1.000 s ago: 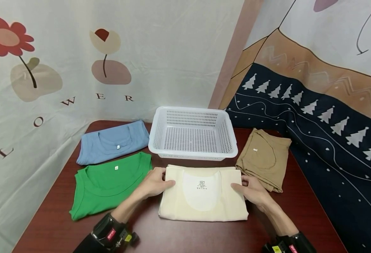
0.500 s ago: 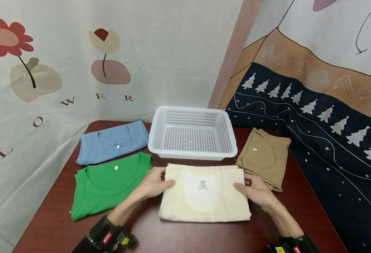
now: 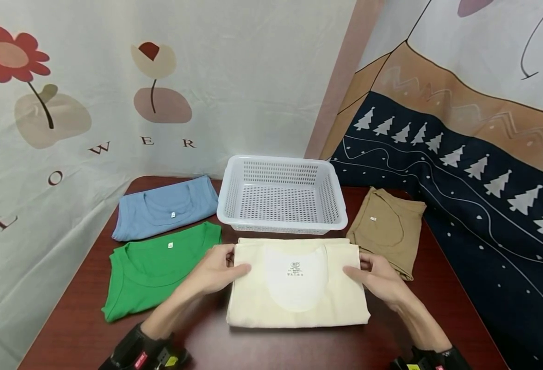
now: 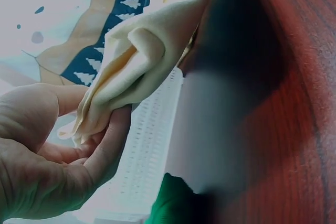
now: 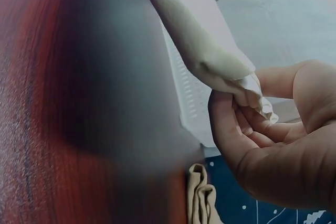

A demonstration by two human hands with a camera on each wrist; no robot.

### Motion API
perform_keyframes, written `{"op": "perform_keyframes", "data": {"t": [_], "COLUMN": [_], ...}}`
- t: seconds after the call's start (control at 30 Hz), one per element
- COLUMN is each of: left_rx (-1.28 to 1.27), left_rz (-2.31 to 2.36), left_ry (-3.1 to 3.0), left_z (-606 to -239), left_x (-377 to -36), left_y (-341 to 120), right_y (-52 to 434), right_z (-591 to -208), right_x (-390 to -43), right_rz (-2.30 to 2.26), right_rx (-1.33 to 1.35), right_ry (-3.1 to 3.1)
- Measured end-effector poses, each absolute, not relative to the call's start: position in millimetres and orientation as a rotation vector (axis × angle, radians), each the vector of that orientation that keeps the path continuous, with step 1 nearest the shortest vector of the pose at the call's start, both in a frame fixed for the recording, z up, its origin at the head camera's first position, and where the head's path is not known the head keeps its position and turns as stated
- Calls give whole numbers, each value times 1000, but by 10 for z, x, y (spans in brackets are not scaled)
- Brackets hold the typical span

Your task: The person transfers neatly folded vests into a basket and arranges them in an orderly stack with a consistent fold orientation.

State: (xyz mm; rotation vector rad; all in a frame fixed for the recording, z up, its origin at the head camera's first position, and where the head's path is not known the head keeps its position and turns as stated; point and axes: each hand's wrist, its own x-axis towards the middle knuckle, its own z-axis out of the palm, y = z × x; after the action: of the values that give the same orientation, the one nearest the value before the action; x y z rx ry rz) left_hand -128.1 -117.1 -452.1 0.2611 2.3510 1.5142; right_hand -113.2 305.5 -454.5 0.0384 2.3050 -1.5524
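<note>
A folded cream shirt [image 3: 296, 288] with a white neck label sits near the front middle of the dark red table [image 3: 82, 329]. My left hand [image 3: 216, 270] pinches its left edge, thumb on top and fingers beneath. The left wrist view shows the cream shirt [image 4: 134, 61] raised off the wood in that hand [image 4: 63, 150]. On the other side my right hand [image 3: 375, 280] pinches the right edge the same way. In the right wrist view the cream shirt [image 5: 210, 59] hangs above the table from that hand [image 5: 273, 140].
A white perforated basket [image 3: 283, 195] stands empty just behind the cream shirt. A folded green shirt [image 3: 156, 267] and a blue one [image 3: 165, 207] lie to the left, a tan one [image 3: 388, 229] to the right. Printed cloth backdrops wall the table's back and sides.
Both hands have lifted the cream shirt's side edges off the table. The shirt now sits slightly higher and wider in the head view, its back edge nearer the basket.
</note>
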Motion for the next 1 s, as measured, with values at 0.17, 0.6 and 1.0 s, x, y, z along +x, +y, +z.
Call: {"op": "perform_keyframes", "data": {"t": [0.17,0.6,1.0], "left_rx": [283,330,308], "left_rz": [1559,1616,1739], "left_ry": [2320,2332,2271], "left_z": [-4413,-4180,-4024], "left_x": [-1224,-1262,-1492], "left_y": [-1223,-1394,-1434], "right_y": [3030,2980,2902], "right_z": [-4460,-4206,-4036], "right_x": [-1104,-1124,-1278], "right_rz": [-1583,-1630,-1631], "right_rx": [22,-81,-84], "right_ry": [2282,2337,2417]}}
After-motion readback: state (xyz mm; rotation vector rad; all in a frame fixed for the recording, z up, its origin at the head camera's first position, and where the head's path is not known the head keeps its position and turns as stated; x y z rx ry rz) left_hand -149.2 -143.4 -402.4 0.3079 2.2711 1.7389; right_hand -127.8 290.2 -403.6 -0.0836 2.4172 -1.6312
